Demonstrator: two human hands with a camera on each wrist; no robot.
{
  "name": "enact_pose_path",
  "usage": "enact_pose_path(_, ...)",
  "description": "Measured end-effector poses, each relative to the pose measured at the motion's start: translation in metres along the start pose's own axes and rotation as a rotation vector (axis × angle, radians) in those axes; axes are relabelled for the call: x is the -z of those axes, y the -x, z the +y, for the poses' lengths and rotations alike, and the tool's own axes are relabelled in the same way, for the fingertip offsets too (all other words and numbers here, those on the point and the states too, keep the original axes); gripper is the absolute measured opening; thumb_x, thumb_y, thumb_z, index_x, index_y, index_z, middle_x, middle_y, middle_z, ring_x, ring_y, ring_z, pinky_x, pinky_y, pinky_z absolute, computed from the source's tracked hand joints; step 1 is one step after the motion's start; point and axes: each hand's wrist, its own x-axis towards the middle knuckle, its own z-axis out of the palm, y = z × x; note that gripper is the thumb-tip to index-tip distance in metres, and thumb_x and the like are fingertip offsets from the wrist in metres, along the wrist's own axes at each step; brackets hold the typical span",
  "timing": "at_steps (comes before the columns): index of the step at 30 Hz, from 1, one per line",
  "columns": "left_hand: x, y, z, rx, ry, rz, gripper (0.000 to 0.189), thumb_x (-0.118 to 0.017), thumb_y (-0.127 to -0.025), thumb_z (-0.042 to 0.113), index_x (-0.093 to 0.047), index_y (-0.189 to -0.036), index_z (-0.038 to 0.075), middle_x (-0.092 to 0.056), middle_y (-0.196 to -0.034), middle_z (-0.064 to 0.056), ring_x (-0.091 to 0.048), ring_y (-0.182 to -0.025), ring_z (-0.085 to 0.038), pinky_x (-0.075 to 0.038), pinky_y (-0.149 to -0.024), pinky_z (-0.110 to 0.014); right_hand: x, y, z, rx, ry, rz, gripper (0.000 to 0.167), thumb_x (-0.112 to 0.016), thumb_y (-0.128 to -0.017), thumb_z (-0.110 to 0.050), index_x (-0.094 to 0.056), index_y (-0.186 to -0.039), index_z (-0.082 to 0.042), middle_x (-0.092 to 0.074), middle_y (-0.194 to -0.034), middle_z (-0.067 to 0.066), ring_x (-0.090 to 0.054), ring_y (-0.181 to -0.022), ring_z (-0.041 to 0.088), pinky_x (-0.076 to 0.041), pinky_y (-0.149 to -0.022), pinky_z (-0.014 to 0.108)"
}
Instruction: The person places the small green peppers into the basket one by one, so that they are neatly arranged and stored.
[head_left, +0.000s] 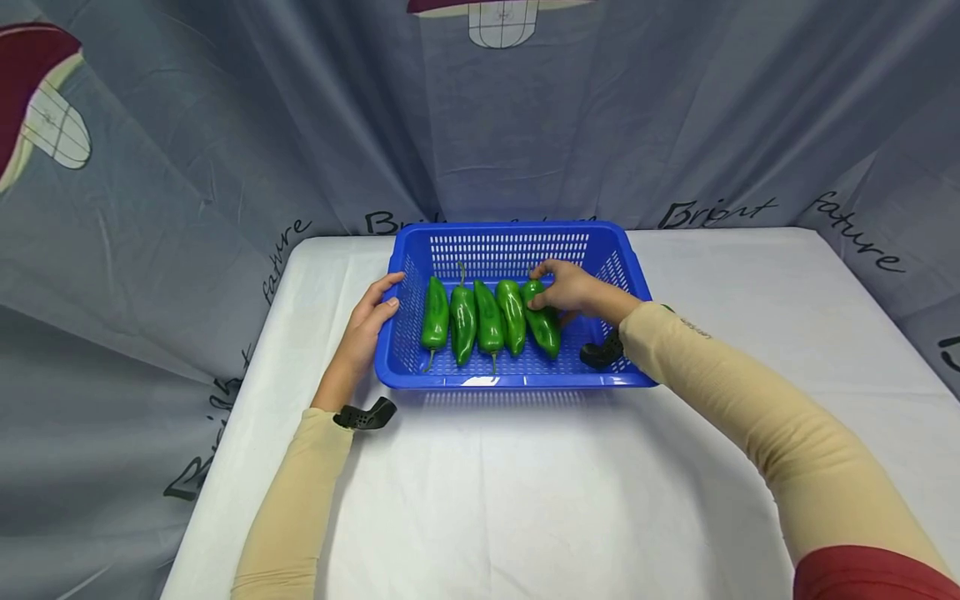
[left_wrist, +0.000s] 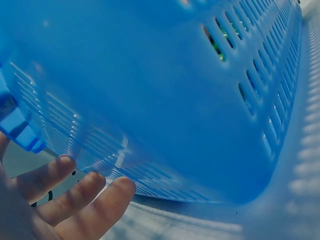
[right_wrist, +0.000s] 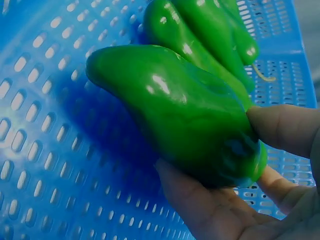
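Observation:
Inside a blue plastic basket [head_left: 480, 382], several long green peppers [head_left: 462, 325] lie side by side. My right hand [head_left: 568, 289] pinches the rightmost green pepper [head_left: 545, 329] near its upper end. Up close in the right wrist view, the thumb and fingers hold the thick end of this glossy pepper [right_wrist: 170, 100], its tapered end pointing away over the basket floor. My left hand [head_left: 366, 325] rests at the basket's left rim. In the left wrist view, its fingers [left_wrist: 102, 207] are extended along the outer wall [left_wrist: 150, 115].
The basket stands on a white-covered table [head_left: 480, 492], towards its far edge. A grey curtain [head_left: 360, 108] with printed lettering hangs behind and around the table. Black wrist devices [head_left: 366, 414] are worn on both wrists; the right one dips inside the basket.

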Motion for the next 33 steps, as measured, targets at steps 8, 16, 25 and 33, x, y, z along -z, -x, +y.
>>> enact_pose_path(8,-0.002,-0.002,0.001,-0.008,0.003,-0.007,0.049,-0.038,-0.106,0.012,-0.038,-0.154,0.007,-0.028,-0.167,-0.014,-0.03,-0.153,-0.034,-0.024,-0.126,-0.054,-0.003,-0.001,0.002,-0.013,0.034,-0.007,0.058,-0.068,-0.093,-0.004,-0.041,-0.145,-0.004,-0.051,-0.137,0.028,-0.061,-0.119,0.044,-0.064,-0.076,0.047)
enact_pose_path(16,-0.003,-0.002,0.002,0.008,-0.032,-0.001,0.049,-0.038,-0.106,0.015,-0.038,-0.155,0.009,-0.025,-0.169,-0.011,-0.027,-0.155,-0.033,-0.024,-0.126,-0.054,-0.006,-0.001,0.004,-0.01,0.031,-0.006,0.058,-0.066,-0.094,-0.004,-0.04,-0.146,-0.003,-0.053,-0.133,0.03,-0.063,-0.116,0.046,-0.064,-0.072,0.044)
enact_pose_path(25,-0.001,-0.002,0.0,0.014,-0.038,-0.003,0.049,-0.038,-0.106,0.015,-0.038,-0.155,0.009,-0.025,-0.169,-0.012,-0.027,-0.155,-0.034,-0.023,-0.126,-0.055,0.0,0.0,0.001,-0.033,0.004,-0.001,0.058,-0.065,-0.096,-0.01,-0.039,-0.147,-0.005,-0.054,-0.134,0.03,-0.067,-0.105,0.044,-0.064,-0.072,0.046)
enact_pose_path(33,0.001,-0.001,-0.002,0.009,-0.023,0.008,0.049,-0.038,-0.106,0.013,-0.039,-0.154,0.008,-0.029,-0.167,-0.012,-0.031,-0.153,-0.034,-0.026,-0.125,-0.055,0.031,0.016,-0.005,-0.018,-0.035,0.025,0.058,-0.061,-0.101,-0.015,-0.033,-0.151,-0.004,-0.051,-0.141,0.028,-0.072,-0.097,0.038,-0.062,-0.083,0.052)
